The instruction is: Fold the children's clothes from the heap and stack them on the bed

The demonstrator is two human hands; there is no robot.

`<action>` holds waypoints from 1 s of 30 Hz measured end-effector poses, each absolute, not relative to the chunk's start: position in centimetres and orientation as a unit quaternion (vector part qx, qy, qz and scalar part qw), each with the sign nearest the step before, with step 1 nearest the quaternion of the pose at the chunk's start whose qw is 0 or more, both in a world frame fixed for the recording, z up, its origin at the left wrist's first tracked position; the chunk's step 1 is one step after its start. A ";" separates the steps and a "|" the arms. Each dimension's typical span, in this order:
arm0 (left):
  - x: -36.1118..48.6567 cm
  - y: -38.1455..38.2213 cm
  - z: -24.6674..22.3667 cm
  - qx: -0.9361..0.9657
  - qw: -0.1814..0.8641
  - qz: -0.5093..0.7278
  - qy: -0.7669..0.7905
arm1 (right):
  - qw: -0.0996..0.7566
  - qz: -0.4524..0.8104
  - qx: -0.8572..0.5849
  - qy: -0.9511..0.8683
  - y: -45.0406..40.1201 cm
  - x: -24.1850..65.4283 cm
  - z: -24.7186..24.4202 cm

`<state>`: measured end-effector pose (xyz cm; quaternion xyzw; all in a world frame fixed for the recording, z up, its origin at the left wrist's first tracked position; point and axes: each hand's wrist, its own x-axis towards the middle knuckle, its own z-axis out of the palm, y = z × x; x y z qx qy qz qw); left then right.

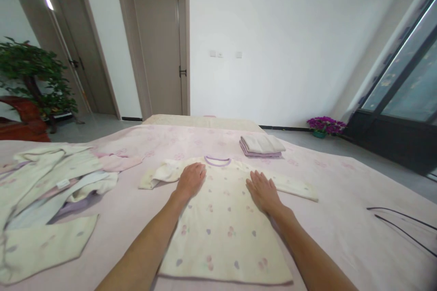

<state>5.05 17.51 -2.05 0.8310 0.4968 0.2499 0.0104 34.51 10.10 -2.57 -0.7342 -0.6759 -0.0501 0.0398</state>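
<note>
A cream long-sleeved child's shirt with heart and cherry prints and a lilac collar lies spread flat, its neck pointing away from me. My left hand rests on its upper left side near the shoulder, fingers extended. On the opposite side, my right hand lies flat with fingers slightly spread, by the base of the right sleeve. Both sleeves reach outward; the left one looks a little rumpled. Neither hand grasps the cloth.
A loose pile of clothes covers the left of the pink bedspread. Folded garments are stacked beyond the right sleeve. Two thin dark eyeglass-like arms show at the right edge. Purple flowers stand on the floor behind.
</note>
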 end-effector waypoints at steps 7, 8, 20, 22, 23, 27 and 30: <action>1.3 15.9 0.7 0.708 -0.037 0.421 0.566 | 0.053 -0.081 -0.743 -0.662 9.5 33.4 -3.0; -0.1 15.9 1.2 0.664 -0.052 0.454 0.592 | 0.058 -0.082 -0.745 -0.660 9.5 33.5 -2.9; -11.6 17.7 -1.1 0.609 0.024 0.207 0.766 | 0.083 -0.079 -0.746 -0.656 9.3 33.2 -2.3; -11.7 17.7 -1.5 0.611 0.035 0.210 0.763 | 0.093 -0.080 -0.742 -0.659 9.4 33.3 -2.4; -11.9 17.7 -1.5 0.607 0.040 0.214 0.764 | 0.098 -0.080 -0.741 -0.660 9.4 33.4 -2.4; -13.9 18.2 -1.0 0.591 0.048 0.247 0.767 | 0.108 -0.078 -0.741 -0.659 9.4 33.5 -2.6; -16.0 18.6 -0.2 0.570 0.035 0.285 0.769 | 0.113 -0.077 -0.740 -0.658 9.4 33.5 -2.5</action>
